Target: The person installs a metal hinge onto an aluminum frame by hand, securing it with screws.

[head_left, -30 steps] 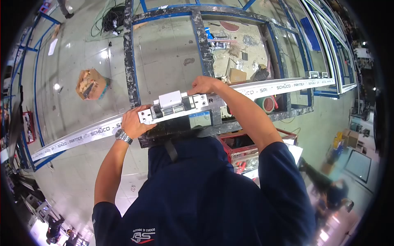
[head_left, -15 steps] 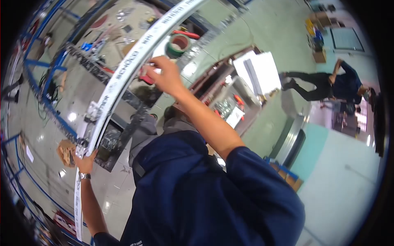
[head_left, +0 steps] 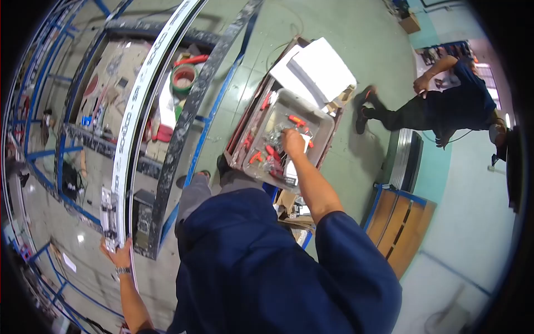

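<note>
My left hand (head_left: 118,255) is closed around a long white rail (head_left: 130,119) printed with repeated lettering, at the lower end of a silver metal fitting (head_left: 109,214) lying along it. The rail rests across a dark, paint-spotted frame (head_left: 183,119). Over to the right, my right hand (head_left: 293,143) is down in a grey tray (head_left: 320,119), fingers bent together among small clear bags and metal pieces. Whatever the fingertips touch is hidden. Around this hand lie red-handled tools (head_left: 297,120) and a small white box (head_left: 290,172).
White sheets (head_left: 328,67) lie beyond the tray on the same cart. Within the frame are a green tape roll (head_left: 183,77) and loose parts. Another person (head_left: 450,97) in dark clothes stands at the right. Blue metal frames (head_left: 50,150) fill the left side.
My right hand has left the rail and reached right, down into the tray. The left hand stays at the fitting on the rail. The view has shifted, bringing the tray nearer the middle.
</note>
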Available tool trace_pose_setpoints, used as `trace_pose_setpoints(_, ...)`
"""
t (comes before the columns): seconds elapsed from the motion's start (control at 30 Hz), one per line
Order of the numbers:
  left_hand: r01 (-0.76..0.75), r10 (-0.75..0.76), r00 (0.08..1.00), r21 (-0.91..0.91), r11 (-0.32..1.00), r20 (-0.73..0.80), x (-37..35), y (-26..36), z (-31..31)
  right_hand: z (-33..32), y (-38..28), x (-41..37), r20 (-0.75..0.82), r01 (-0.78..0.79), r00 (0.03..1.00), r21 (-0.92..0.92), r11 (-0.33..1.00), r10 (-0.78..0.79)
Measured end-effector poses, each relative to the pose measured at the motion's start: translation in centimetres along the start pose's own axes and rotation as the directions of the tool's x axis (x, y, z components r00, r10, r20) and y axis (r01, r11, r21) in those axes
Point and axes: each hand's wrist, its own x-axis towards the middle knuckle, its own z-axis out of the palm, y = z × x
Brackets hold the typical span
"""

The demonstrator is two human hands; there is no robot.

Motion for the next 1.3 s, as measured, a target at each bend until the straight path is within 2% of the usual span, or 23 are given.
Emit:
trace_pose_setpoints(0.03, 0.002, -0.001, 1.000, 0.002, 1.000, -0.015, 0.1, -0.2, 0.2, 0.4, -0.2, 1.1, 0.042, -0.064, 0.997, -0.035, 0.997, 0.066)
trace_pose_setpoints(0.13, 0.012, -0.012, 0.998, 0.002, 1.000, -0.056, 1.1, -0.3, 1.4, 2.4, -0.7, 0.9, -0.114, -0.114, 0.986, 0.066, 0.991, 0.120)
trace_pose_setpoints(0.17, 0.014, -0.013, 0.997, 0.014, 1.000, -0.080, 1.5, 0.1, 2.0, 2.0, -0.8, 0.9, -0.071, -0.120, 0.990, 0.068, 0.990, 0.125)
trace_pose_setpoints(0.4, 0.066, -0.058, 0.973, 0.028, 0.997, -0.221, 1.9, 1.4, 3.4, 1.8, -1.7, 1.3, -0.073, -0.048, 0.996, 0.022, 0.999, 0.050)
trace_pose_setpoints(0.5, 0.091, -0.087, 0.960, 0.005, 0.996, -0.266, 1.5, 1.0, 3.8, -0.1, -1.5, 0.1, -0.094, -0.125, 0.986, 0.156, 0.980, 0.141)
trace_pose_setpoints(0.57, 0.123, -0.125, 0.951, -0.022, 0.992, -0.283, 0.4, -0.6, 4.1, 0.0, -0.2, -0.1, -0.304, -0.071, 0.918, 0.510, 0.857, 0.256)
trace_pose_setpoints(0.63, 0.150, -0.160, 0.945, -0.057, 0.987, -0.286, -1.3, -3.1, 4.2, -2.5, -0.5, -1.5, -0.428, 0.026, 0.864, 0.564, 0.825, 0.265)
trace_pose_setpoints(0.67, 0.153, -0.172, 0.946, -0.087, 0.984, -0.277, -2.0, -4.8, 4.7, -1.6, 0.6, -0.9, -0.425, -0.005, 0.870, 0.500, 0.866, 0.250)
trace_pose_setpoints(0.7, 0.170, -0.198, 0.943, -0.126, 0.977, -0.266, -3.6, -6.8, 5.5, -3.8, -1.2, -1.4, -0.176, -0.012, 0.931, 0.861, 0.509, 0.321)
trace_pose_setpoints(0.73, 0.198, -0.210, 0.977, -0.199, 0.960, -0.040, -3.2, -6.0, 4.4, -4.9, -2.9, -1.3, -0.192, 0.049, 0.942, 0.890, 0.454, 0.276)
trace_pose_setpoints(0.77, 0.258, -0.210, 0.957, -0.253, 0.932, 0.201, -2.4, -2.5, 2.1, -5.9, -3.7, -0.4, -0.082, -0.026, 0.974, 0.887, 0.460, 0.213)
trace_pose_setpoints(0.8, 0.331, -0.199, 0.886, -0.271, 0.904, 0.419, -1.6, 1.0, -0.1, -7.6, -7.0, 0.2, -0.089, 0.010, 0.986, 0.879, 0.477, 0.144)
trace_pose_setpoints(0.83, -0.278, 0.262, 0.953, 0.099, 0.955, 0.152, -1.5, 1.8, 0.2, -10.2, -11.8, -0.1, -0.089, 0.042, 0.993, 0.870, 0.492, 0.074)
trace_pose_setpoints(0.87, 0.090, -0.053, 0.979, -0.187, 0.978, 0.194, -1.6, 3.3, -0.8, -12.0, -17.1, -0.1, -0.093, 0.096, 0.995, 0.877, 0.471, -0.029)
trace_pose_setpoints(0.9, 0.078, -0.069, 0.997, -0.280, 0.957, 0.040, -2.8, 1.7, 1.3, -13.7, -22.3, -0.4, -0.094, 0.137, 0.989, 0.885, 0.445, -0.117)
trace_pose_setpoints(0.93, 0.115, -0.113, 0.993, -0.204, 0.972, 0.018, -2.7, 3.3, -0.5, -15.0, -27.7, -0.4, -0.082, 0.201, 0.962, 0.855, 0.479, -0.259)
trace_pose_setpoints(0.97, 0.259, -0.226, 0.949, -0.136, 0.956, 0.218, -1.0, 6.2, -3.9, -15.9, -33.4, -0.5, -0.068, 0.271, 0.919, 0.825, 0.496, -0.389)
trace_pose_setpoints(1.0, 0.155, -0.144, 0.984, -0.103, 0.983, 0.105, -1.3, 5.8, -3.0, -16.3, -38.7, -1.0, -0.091, 0.393, 0.840, 0.783, 0.483, -0.536)
trace_pose_setpoints(1.03, 0.127, -0.112, 0.986, -0.117, 0.985, 0.122, -0.9, 6.2, -3.3, -16.3, -43.9, -1.6, -0.112, 0.509, 0.738, 0.740, 0.440, -0.666)
trace_pose_setpoints(1.1, 0.156, -0.133, 0.985, -0.247, 0.956, 0.106, -0.4, 6.1, -3.8, -14.8, -53.1, -2.1, -0.037, 0.699, 0.509, 0.601, 0.387, -0.860)
trace_pose_setpoints(1.17, 0.126, -0.113, 0.991, -0.244, 0.962, 0.066, -0.6, 5.8, -3.2, -13.9, -62.7, -8.0, 0.240, 0.547, 0.400, 0.712, 0.441, -0.884)
trace_pose_setpoints(1.23, 0.126, -0.118, 0.992, -0.164, 0.978, 0.054, -0.9, 5.8, -2.2, -9.5, -68.3, -9.6, 0.466, 0.440, 0.088, 0.775, 0.454, -0.880)
trace_pose_setpoints(1.3, 0.139, -0.139, 0.990, -0.162, 0.977, 0.012, -1.2, 6.1, -2.5, -4.8, -71.8, -12.5, 0.622, 0.480, -0.151, 0.726, 0.493, -0.769)
